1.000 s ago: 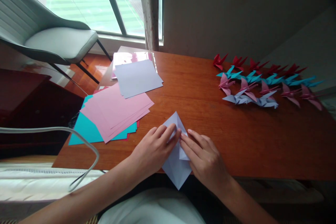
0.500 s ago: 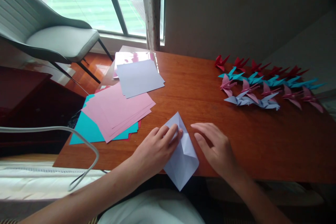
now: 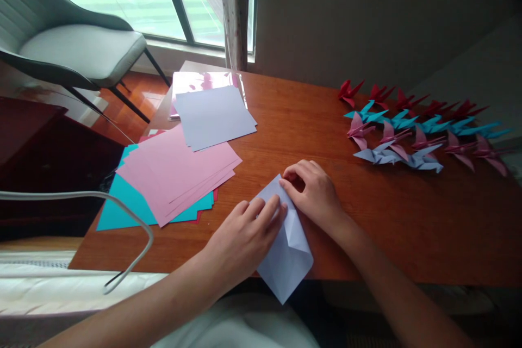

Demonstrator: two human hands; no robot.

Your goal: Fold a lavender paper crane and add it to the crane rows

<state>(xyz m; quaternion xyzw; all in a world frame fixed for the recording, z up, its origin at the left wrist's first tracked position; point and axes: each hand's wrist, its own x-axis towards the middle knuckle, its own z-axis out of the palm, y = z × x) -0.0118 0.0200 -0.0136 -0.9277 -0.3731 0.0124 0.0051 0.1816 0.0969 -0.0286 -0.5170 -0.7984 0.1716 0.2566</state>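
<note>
You have one partly folded lilac sheet (image 3: 283, 277) before you at the front of the worktop (image 3: 408, 223), its near corner jutting past the edge. Your left hand (image 3: 247, 231) lies over its left side, fingers bent and pressing down; whether it also pinches a layer, you cannot tell from here. Your right hand (image 3: 316, 193) is curled, thumb and forefinger closed on the far corner.

For a clean crease, hold the left fingertips firm so the layers cannot creep, and match the edges at that pinched corner before you press. Then run one steady stroke outward along the fold. Mind the right side, which bows up loosely: flatten it gradually, or a stray wrinkle could set. Sliding the sheet fully onto the worktop would give the overhanging corner firm backing.
</note>
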